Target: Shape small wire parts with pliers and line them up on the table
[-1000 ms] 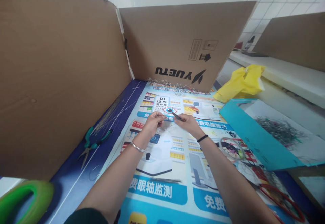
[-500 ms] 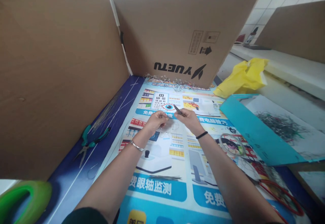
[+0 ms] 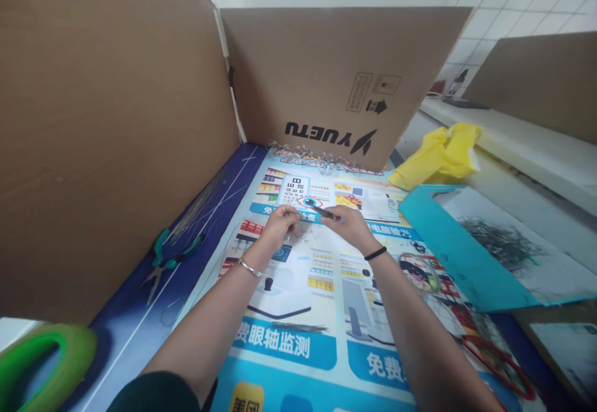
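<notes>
My left hand (image 3: 282,224) is closed in a pinch over the printed sheet. What its fingertips hold is too small to make out; faint thin strands show just below them. My right hand (image 3: 349,225) grips slim dark tweezers (image 3: 324,213), whose pointed end aims left and away from me, over the printed eye. A small gap separates the two hands. Beneath them lies the blue and white printed sheet (image 3: 289,294). A bundle of thin wires (image 3: 298,327) rests on it, nearer to me.
Cardboard walls (image 3: 261,76) stand left and behind. Pliers (image 3: 163,259) and green tape (image 3: 74,362) lie at left. To the right are a turquoise folder (image 3: 433,244) with wire clippings (image 3: 501,244), a yellow bag (image 3: 438,154), a wire coil (image 3: 420,272) and red-handled scissors (image 3: 501,362).
The tweezers have swung from a steeper slant to nearly level, with their tip lower and further left. My left hand has shifted slightly left. The view has tilted a little.
</notes>
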The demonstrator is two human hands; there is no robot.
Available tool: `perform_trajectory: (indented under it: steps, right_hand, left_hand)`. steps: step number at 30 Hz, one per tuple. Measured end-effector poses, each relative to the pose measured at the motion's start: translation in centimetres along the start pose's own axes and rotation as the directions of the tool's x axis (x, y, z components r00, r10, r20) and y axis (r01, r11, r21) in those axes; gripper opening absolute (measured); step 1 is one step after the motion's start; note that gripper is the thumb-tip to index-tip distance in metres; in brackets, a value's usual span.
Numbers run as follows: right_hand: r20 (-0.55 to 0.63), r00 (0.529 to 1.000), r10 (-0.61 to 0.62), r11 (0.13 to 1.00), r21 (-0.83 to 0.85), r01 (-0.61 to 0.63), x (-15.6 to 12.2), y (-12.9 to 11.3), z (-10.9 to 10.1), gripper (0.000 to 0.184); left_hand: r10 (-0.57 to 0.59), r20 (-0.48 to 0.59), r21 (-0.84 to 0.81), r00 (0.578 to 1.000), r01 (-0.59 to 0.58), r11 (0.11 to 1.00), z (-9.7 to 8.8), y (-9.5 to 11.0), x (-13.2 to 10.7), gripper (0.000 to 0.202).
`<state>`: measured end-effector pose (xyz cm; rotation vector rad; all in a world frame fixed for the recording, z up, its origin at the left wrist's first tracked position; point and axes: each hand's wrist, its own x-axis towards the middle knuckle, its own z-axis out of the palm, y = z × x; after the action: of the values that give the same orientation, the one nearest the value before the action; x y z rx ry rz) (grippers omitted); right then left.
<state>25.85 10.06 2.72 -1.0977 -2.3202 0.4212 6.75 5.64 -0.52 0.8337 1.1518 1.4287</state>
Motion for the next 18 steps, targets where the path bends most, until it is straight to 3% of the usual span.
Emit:
perform_trajectory:
  steps: [3, 6, 9, 18]
  right_hand:
    - [0.076, 0.995, -0.061, 0.929, -0.359, 0.085, -0.1, -1.0, -0.8, 0.020]
    - [0.079, 0.993, -0.088, 0.825, -0.553, 0.117, -0.2, -1.8, -1.2, 0.019]
    - [0.051, 0.991, -0.122, 0.779, -0.613, 0.127, -0.2, -1.9, -1.0, 0.020]
    - [-0.022, 0.974, -0.227, 0.782, -0.600, 0.169, -0.3, -0.3, 0.9, 0.021]
  left_hand:
    - [0.013, -0.007, 0.022, 1.000, -0.013, 1.000, 0.0, 0.1, 0.0, 0.023]
    - [0.046, -0.002, 0.051, 0.999, -0.046, 0.998, 0.1, 0.2, 0.0, 0.025]
    - [0.079, 0.013, 0.069, 0.997, -0.080, 0.994, 0.1, 0.2, 0.1, 0.026]
    - [0.070, 0.069, 0.087, 0.995, -0.076, 0.993, -0.1, -0.3, 0.3, 0.024]
